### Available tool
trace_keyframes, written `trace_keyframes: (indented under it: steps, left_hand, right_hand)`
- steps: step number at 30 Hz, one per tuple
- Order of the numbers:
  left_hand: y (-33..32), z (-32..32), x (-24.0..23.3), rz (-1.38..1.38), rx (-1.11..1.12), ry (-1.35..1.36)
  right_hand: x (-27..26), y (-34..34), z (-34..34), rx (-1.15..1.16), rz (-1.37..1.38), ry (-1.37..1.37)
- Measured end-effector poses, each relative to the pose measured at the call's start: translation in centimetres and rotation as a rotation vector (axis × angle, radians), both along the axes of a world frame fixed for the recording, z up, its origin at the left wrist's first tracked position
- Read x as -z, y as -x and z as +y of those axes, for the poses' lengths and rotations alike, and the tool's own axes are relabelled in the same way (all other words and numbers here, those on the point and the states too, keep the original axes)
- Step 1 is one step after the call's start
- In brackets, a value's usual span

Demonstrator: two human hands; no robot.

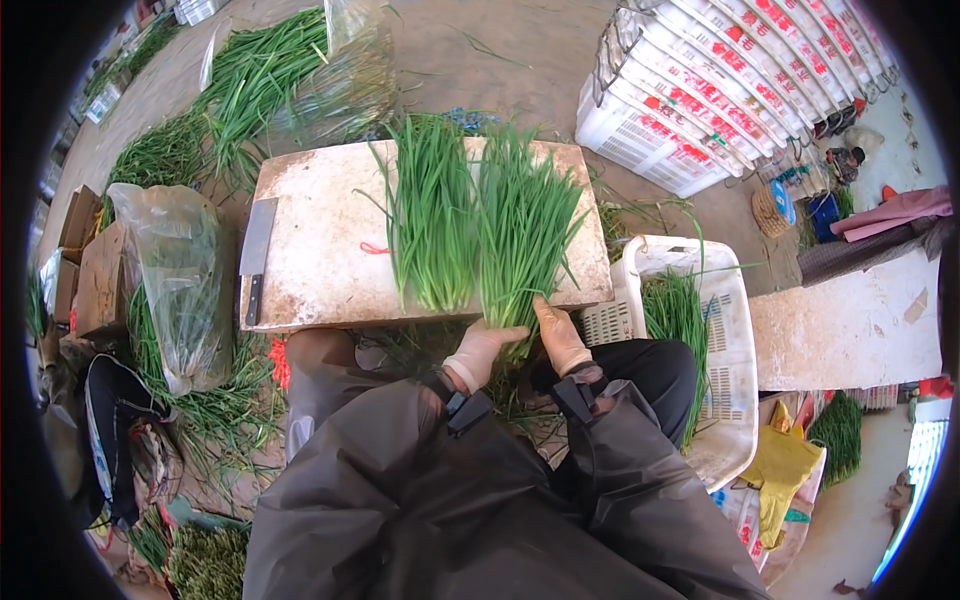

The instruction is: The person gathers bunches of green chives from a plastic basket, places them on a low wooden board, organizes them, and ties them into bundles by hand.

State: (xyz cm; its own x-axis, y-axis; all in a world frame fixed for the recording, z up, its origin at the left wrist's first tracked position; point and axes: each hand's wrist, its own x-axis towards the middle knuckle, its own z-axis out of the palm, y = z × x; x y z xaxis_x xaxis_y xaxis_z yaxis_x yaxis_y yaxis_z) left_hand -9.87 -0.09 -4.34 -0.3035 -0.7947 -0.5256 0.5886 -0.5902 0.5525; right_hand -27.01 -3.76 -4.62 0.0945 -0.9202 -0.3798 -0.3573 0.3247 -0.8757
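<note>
Both hands wear pale gloves and meet at the near edge of a worn white board (322,255). My left hand (487,349) and my right hand (556,330) clasp the pale stem ends of a bunch of garlic chives (525,225) from either side, its leaves lying away over the board. A second bunch of green chives (435,232) rests close beside it on the left, untouched. Near that bunch lies a thin red tie (373,248). At the board's left edge is a cleaver (258,247) with a black handle.
A white plastic crate (739,442) holding greens stands to the right, beside my knee. Stacked white crates (652,142) rise at the upper right. Plastic-wrapped greens (180,277) sit left of the board, and a large heap of loose greens (262,75) lies beyond it.
</note>
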Motion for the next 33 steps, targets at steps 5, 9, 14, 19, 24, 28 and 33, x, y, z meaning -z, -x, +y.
trace_keyframes:
  steps: [5, 9, 14, 19, 24, 28, 33]
  left_hand:
    - [-0.1, -0.1, 0.0, -0.022, -0.014, -0.045]
    - [-0.1, 0.2, 2.2, -0.151, -0.091, 0.006]
    - [0.3, 0.0, -0.1, -0.168, -0.016, -0.091]
    - [0.2, 0.2, 0.3, -0.142, 0.016, -0.1]
    - [0.8, 0.1, -0.2, -0.116, -0.01, -0.114]
    - [0.6, 0.2, -0.3, -0.141, -0.005, -0.095]
    - [1.3, 0.2, 0.4, -0.131, -0.038, -0.088]
  right_hand:
    - [-2.8, 1.3, -2.6, -0.348, 0.897, 0.127]
    - [-10.1, -0.5, -5.7, -0.33, 1.095, 0.047]
    - [-12.7, -0.7, -11.0, -0.281, 0.53, 0.01]
    - [-15.6, -5.2, -13.2, 0.026, -0.855, -0.121]
    - [-16.5, -6.4, -13.9, -0.127, 0.161, 0.469]
    - [-14.5, -6.7, -11.2, -0.586, 0.876, 0.128]
    - [-9.4, -6.6, -8.2, -0.565, 0.962, 0.043]
